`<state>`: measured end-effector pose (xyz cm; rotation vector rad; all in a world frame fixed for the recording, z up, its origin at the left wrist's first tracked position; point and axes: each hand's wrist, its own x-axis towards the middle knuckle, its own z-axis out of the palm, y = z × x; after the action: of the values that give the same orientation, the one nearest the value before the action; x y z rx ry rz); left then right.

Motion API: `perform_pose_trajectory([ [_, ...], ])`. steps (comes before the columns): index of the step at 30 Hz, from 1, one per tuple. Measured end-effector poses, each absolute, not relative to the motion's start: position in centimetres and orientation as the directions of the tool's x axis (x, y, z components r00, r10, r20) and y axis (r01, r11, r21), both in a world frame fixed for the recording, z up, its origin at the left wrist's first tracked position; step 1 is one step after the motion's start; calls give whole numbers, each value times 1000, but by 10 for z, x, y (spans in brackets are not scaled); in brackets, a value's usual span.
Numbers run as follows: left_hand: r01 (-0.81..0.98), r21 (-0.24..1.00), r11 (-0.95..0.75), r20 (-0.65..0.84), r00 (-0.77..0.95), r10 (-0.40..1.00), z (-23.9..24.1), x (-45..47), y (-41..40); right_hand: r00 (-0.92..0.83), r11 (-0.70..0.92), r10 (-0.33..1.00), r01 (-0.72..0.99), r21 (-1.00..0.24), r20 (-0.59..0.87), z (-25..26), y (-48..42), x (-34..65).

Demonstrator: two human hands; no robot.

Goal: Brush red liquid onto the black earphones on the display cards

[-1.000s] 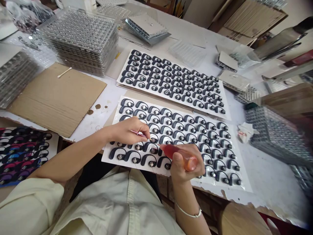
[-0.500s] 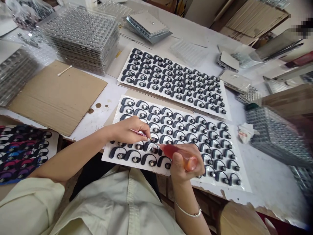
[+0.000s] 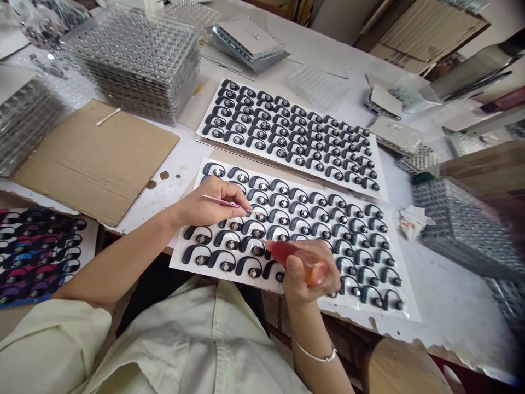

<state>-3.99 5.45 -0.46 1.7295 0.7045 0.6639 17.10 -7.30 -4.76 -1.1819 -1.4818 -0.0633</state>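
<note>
My left hand (image 3: 211, 202) pinches a thin pink stick (image 3: 229, 203) whose tip touches a dark ear-hook earpiece (image 3: 259, 214) on the near white sheet (image 3: 404, 306). That sheet carries rows of dark ear-hook parts with shiny round centres. My right hand (image 3: 307, 276) is wrapped round a small orange-red bottle (image 3: 301, 261), its nozzle pointing left over the sheet's lower rows. A second white sheet (image 3: 379, 189) of the same parts lies just beyond.
Stacks of clear blister trays (image 3: 135, 60) stand at the back left and right (image 3: 459, 224). A brown cardboard piece (image 3: 90, 158) with a cotton swab (image 3: 108, 117) lies left. A sheet of coloured ear-hooks (image 3: 36, 251) sits at the near left. A crumpled tissue (image 3: 412, 219) lies right.
My left hand has moved up and away by about one row, with the pink stick's tip now on a higher earpiece. The right hand and bottle have barely shifted.
</note>
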Motion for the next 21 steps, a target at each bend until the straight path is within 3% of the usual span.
perform_pose_trajectory([
  [15, 150, 961, -233, 82, 650, 756, -6, -39, 54, 167, 511, 604, 669, -539, 779, -50, -73, 172],
  [21, 147, 962, -229, 82, 647, 758, -10, -38, 56, 218, 552, 524, 650, -523, 824, -53, -73, 175],
])
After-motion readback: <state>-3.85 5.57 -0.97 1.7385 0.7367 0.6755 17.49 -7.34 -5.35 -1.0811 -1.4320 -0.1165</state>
